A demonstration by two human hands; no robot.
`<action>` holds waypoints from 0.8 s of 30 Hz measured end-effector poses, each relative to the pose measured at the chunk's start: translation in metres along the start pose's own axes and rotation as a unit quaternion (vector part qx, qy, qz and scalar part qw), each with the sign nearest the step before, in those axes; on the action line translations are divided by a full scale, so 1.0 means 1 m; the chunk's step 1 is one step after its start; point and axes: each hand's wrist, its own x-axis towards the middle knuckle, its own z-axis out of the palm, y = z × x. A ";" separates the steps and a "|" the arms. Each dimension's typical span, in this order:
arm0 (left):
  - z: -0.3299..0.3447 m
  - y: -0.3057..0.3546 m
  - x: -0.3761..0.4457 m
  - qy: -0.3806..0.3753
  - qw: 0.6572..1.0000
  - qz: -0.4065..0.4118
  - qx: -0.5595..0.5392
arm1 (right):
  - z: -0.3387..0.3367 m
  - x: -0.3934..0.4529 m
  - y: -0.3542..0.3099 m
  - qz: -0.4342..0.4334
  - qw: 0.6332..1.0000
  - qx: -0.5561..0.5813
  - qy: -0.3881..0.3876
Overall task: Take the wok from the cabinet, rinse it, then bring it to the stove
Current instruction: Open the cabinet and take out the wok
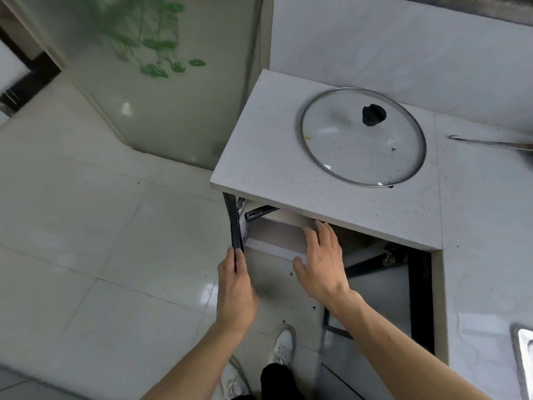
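Note:
Below the grey speckled countertop (288,157) the cabinet stands open. My left hand (235,287) grips the dark edge of the cabinet door (234,223), which is swung out toward me. My right hand (320,256) reaches into the opening under the counter edge, fingers spread and holding nothing. A black handle (259,212), likely the wok's, pokes out just under the countertop at the upper left of the opening. The rest of the wok is hidden inside.
A glass lid (363,136) with a black knob lies on the countertop. A metal utensil handle (490,142) lies at the right. The sink corner (523,356) shows at the far right. A frosted glass door (150,82) stands left, and my shoes (284,346) are on the tiled floor.

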 end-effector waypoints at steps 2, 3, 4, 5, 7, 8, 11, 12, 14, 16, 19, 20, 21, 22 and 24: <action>-0.014 -0.019 0.000 -0.027 0.994 0.007 0.103 | 0.003 0.002 -0.005 0.013 1.000 0.005 -0.008; -0.022 -0.029 0.003 -0.030 0.990 0.007 0.141 | 0.005 0.003 -0.008 0.020 1.000 0.007 -0.010; -0.032 -0.038 0.006 -0.027 0.985 0.006 0.168 | 0.007 0.004 -0.011 0.027 1.000 0.007 -0.012; -0.041 -0.046 0.011 -0.023 0.982 0.004 0.186 | 0.010 0.004 -0.014 0.031 0.999 0.005 -0.013; -0.055 -0.061 0.020 -0.019 0.978 -0.005 0.205 | 0.015 0.004 -0.022 0.030 0.999 0.001 -0.018; -0.059 -0.066 0.024 -0.022 0.978 -0.004 0.208 | 0.018 0.004 -0.026 0.025 0.999 -0.002 -0.020; -0.056 -0.061 0.019 -0.043 0.975 0.008 0.216 | 0.023 0.004 -0.037 0.008 0.999 -0.004 -0.032; -0.053 -0.058 0.015 -0.044 0.973 0.002 0.225 | 0.023 0.004 -0.040 0.002 0.999 -0.005 -0.034; -0.049 -0.055 0.011 -0.030 0.970 -0.013 0.243 | 0.021 0.004 -0.043 -0.008 0.999 -0.009 -0.035; -0.051 -0.056 0.014 -0.019 0.965 -0.012 0.262 | 0.015 0.007 -0.040 -0.014 0.999 -0.021 -0.031; -0.055 -0.056 0.016 -0.033 0.957 0.003 0.288 | 0.006 0.011 -0.030 -0.008 0.999 -0.031 -0.021; -0.056 -0.056 0.016 -0.042 0.955 0.007 0.293 | 0.003 0.012 -0.026 -0.004 0.999 -0.032 -0.020; -0.057 -0.056 0.017 -0.050 0.954 0.007 0.294 | 0.001 0.013 -0.023 0.001 0.999 -0.033 -0.021; -0.058 -0.055 0.019 -0.055 0.954 0.005 0.294 | 0.001 0.013 -0.020 0.005 0.999 -0.034 -0.023; -0.060 -0.052 0.023 -0.059 0.956 -0.004 0.287 | 0.000 0.014 -0.015 0.012 0.999 -0.036 -0.027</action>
